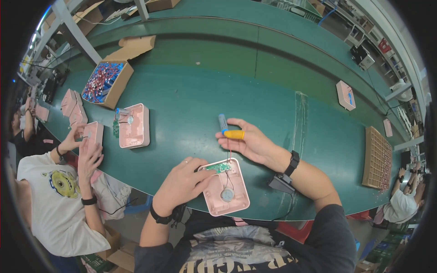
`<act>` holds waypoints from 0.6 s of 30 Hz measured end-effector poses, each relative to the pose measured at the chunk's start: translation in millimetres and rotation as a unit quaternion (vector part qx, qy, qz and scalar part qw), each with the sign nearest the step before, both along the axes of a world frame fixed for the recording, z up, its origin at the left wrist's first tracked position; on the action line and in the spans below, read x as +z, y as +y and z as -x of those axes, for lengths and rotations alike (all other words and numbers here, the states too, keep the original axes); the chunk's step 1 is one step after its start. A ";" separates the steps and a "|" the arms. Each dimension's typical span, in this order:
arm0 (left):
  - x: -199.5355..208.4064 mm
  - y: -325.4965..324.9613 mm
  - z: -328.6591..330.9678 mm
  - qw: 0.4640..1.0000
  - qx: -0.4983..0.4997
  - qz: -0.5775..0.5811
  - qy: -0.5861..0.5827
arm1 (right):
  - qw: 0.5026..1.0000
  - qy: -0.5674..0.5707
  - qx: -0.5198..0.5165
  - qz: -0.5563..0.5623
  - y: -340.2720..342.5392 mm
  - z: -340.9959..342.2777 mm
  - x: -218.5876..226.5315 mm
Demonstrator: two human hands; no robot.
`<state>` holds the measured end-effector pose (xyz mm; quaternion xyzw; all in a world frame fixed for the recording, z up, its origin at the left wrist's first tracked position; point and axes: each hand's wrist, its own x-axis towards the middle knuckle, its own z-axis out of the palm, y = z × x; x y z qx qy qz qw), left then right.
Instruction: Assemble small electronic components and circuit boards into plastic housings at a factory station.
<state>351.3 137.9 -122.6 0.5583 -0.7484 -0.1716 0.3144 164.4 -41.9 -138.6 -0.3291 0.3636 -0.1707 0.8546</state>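
Observation:
A pink plastic shell (232, 200) lies open at the near edge of the green table, with a small green circuit board (219, 167) at its top and a round silver disc (227, 194) inside, joined by thin wires. My left hand (182, 182) rests on the shell's left rim, fingers touching the board. My right hand (248, 141) is raised just above and behind the shell and pinches a small blue-grey cylindrical cell (222, 122); a yellow cot covers one finger. A red wire runs from the cell down to the board.
Another pink shell (135, 126) with a board lies left of centre, behind it a cardboard box of red and blue parts (104, 83). A person at the left holds a pink shell (93, 133). A brown gridded tray (376, 158) sits at the right, a pink case (345, 94) farther back.

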 end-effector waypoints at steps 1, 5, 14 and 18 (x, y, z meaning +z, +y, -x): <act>-3.0 0.3 -1.0 1.000 0.003 -0.004 0.004 | 1.000 0.000 0.001 -0.001 -3.6 0.0 -3.0; -11.6 -1.1 -6.9 0.999 0.021 -0.025 0.015 | 0.997 -0.049 0.016 -0.061 -23.7 6.5 -17.2; -15.4 -6.7 -13.0 0.995 0.100 -0.019 0.011 | 0.876 -0.070 0.060 0.472 -23.7 12.1 21.1; -18.3 -7.1 -16.6 0.985 0.168 -0.029 0.006 | 0.629 -0.037 0.110 0.769 -11.2 19.7 39.4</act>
